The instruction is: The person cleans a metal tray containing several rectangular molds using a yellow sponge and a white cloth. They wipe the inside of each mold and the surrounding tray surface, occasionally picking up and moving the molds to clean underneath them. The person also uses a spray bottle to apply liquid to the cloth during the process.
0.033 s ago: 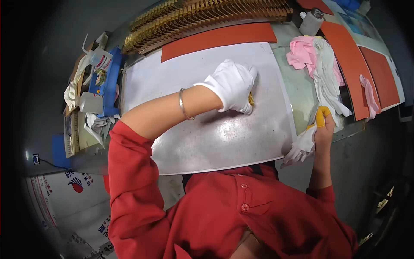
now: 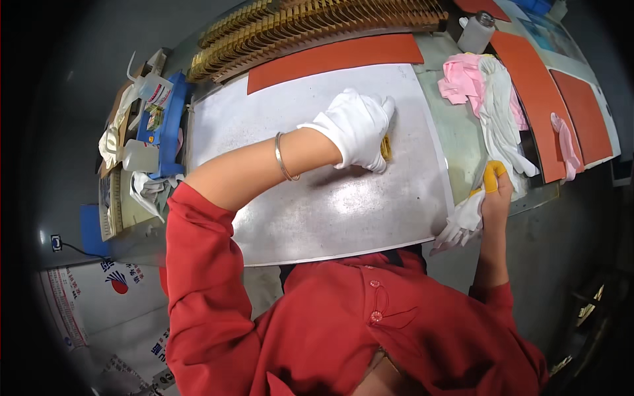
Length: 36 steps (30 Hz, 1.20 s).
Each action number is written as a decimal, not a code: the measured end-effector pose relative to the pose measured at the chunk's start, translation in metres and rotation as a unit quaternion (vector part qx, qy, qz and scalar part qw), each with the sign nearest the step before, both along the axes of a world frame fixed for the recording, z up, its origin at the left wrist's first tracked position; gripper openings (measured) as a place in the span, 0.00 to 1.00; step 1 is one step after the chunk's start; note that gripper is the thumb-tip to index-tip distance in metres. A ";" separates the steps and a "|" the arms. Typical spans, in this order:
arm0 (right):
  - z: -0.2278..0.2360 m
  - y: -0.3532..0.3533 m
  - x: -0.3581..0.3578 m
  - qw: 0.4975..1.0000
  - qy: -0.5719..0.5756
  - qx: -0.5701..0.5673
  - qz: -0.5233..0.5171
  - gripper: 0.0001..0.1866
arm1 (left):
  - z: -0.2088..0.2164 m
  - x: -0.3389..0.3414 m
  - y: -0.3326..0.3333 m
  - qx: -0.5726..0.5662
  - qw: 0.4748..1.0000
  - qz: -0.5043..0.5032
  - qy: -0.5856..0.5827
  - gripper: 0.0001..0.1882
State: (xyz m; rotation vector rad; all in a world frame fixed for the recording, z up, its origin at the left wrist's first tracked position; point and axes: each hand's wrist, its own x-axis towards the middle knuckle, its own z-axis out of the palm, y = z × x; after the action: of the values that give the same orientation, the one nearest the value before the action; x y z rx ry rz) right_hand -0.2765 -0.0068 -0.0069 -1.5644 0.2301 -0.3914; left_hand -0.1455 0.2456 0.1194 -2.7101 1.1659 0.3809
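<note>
My left hand (image 2: 354, 129), in a white glove, is over a large pale sheet (image 2: 290, 231). Its thumb is apart from the fingers. Between thumb and fingertips a small gold-coloured piece (image 2: 386, 149) lies on the sheet. The palm side is hidden from view. At the sheet's right edge my right hand (image 2: 496, 188), with yellow coverings on its fingertips, pinches a limp white glove (image 2: 462, 223) that hangs down over the table edge.
Rows of gold-coloured metal parts (image 2: 317, 33) stand at the back, behind an orange-red mat (image 2: 337, 61). At left is a blue tray (image 2: 173, 125) beside bottles. Pink and white gloves (image 2: 495, 105), more orange-red mats (image 2: 528, 99) and a metal bottle (image 2: 477, 33) lie right.
More of the gold-coloured piece shows beside my left thumb, and that hand has lifted or drawn back slightly. My right hand is nearly unchanged.
</note>
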 end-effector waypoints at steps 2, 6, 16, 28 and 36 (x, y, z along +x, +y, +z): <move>0.000 0.002 0.000 1.000 -0.002 -0.005 -0.005 0.09 | -0.002 0.001 0.007 -0.012 1.000 -0.006 -0.005 0.36; -0.005 -0.001 -0.004 0.998 -0.014 0.061 0.013 0.09 | -0.004 -0.005 0.027 0.087 0.996 -0.005 -0.023 0.40; -0.003 -0.004 -0.009 0.999 0.009 0.046 0.015 0.09 | -0.012 -0.009 0.077 0.067 0.997 0.040 -0.002 0.47; -0.016 -0.014 -0.001 1.000 0.002 0.026 0.011 0.08 | -0.019 -0.031 0.159 0.040 0.996 0.079 -0.014 0.55; -0.017 -0.023 -0.002 1.000 0.020 0.017 0.011 0.09 | -0.008 -0.048 0.204 0.092 0.983 0.159 0.011 0.60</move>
State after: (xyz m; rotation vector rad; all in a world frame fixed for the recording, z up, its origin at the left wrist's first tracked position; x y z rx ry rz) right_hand -0.2782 -0.0301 -0.0243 -1.5419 0.2484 -0.3373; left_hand -0.1931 0.4498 0.1109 -2.7299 0.6590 0.5347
